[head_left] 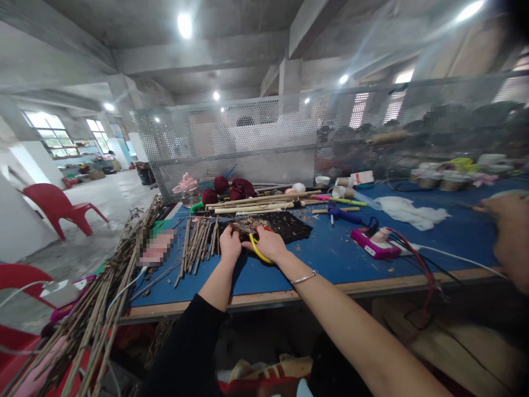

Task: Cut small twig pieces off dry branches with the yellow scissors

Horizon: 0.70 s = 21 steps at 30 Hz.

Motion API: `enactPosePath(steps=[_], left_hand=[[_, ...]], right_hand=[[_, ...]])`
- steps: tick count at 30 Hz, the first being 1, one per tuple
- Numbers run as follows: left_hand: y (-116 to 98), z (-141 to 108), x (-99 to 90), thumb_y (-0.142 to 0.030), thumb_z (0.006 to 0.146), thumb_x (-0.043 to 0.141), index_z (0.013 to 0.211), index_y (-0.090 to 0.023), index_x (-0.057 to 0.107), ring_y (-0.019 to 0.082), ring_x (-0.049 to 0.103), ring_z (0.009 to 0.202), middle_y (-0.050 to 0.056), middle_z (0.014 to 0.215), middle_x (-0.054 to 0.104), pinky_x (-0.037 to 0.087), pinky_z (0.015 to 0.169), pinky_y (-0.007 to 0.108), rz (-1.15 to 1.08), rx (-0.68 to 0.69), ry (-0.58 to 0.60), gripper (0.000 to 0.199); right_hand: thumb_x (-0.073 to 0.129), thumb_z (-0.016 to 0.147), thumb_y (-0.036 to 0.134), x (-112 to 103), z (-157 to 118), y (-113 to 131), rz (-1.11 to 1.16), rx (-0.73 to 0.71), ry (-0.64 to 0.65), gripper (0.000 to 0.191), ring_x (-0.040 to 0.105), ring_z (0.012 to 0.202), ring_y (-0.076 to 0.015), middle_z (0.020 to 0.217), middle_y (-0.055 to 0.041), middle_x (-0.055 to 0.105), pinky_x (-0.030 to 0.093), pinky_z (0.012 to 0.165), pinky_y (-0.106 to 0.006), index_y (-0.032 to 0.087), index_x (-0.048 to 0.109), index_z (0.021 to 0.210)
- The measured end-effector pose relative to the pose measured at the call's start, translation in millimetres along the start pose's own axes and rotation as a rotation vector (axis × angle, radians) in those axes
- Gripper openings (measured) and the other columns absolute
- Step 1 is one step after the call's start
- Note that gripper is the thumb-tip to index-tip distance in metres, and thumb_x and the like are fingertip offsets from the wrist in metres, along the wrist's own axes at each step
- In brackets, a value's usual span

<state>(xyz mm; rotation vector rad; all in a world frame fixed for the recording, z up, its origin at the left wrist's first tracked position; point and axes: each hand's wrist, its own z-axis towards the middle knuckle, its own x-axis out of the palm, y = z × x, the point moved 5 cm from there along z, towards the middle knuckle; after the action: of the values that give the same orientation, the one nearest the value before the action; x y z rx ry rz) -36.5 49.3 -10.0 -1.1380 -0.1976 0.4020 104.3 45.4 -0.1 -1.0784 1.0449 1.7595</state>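
My right hand (266, 242) is closed round pruning shears (261, 253) with yellow handles, and a red part shows beyond the fingers. The metal blades point left, toward my left hand (230, 243). That hand's thumb and fingers are pinched together beside the blades; what they hold is too small or hidden to make out. Left of it, a row of cut brown sticks (198, 242) lies on the blue table top (256, 281). Just beyond my hands, a black cloth (295, 227) is strewn with small wood chips.
Long twigs (124, 264) are heaped along the table's left edge. Maroon yarn balls (242, 189), pale rods (256, 208) and a blue glue gun (345, 214) lie behind. A purple power strip (375, 244) with cables sits right. Another person's blurred hand (510, 231) is at far right.
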Motion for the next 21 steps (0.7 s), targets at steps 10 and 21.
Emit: enactPosePath(steps=[10, 21], left_hand=[[-2.9, -4.2, 6.5, -0.025, 0.075, 0.046, 0.077, -0.015, 0.058, 0.01, 0.05, 0.056, 0.002, 0.068, 0.059, 0.04, 0.054, 0.021, -0.115, -0.063, 0.049, 0.015], [0.2, -3.6, 6.4, -0.022, 0.074, 0.05, 0.077, -0.016, 0.056, 0.011, 0.051, 0.055, 0.002, 0.064, 0.057, 0.041, 0.05, 0.02, -0.184, -0.11, 0.034, 0.01]], right_hand=[[0.035, 0.066, 0.076, -1.7, 1.8, -1.0, -0.027, 0.037, -0.044, 0.066, 0.061, 0.083, -0.0251, 0.084, -0.0103, 0.064, 0.04, 0.069, -0.031, 0.018, 0.048, 0.096], [0.045, 0.065, 0.071, -6.5, 0.9, -1.1, -0.008, 0.031, -0.111, 0.064, 0.057, 0.091, -0.0249, 0.095, -0.0125, 0.061, 0.038, 0.076, -0.031, 0.016, 0.048, 0.098]])
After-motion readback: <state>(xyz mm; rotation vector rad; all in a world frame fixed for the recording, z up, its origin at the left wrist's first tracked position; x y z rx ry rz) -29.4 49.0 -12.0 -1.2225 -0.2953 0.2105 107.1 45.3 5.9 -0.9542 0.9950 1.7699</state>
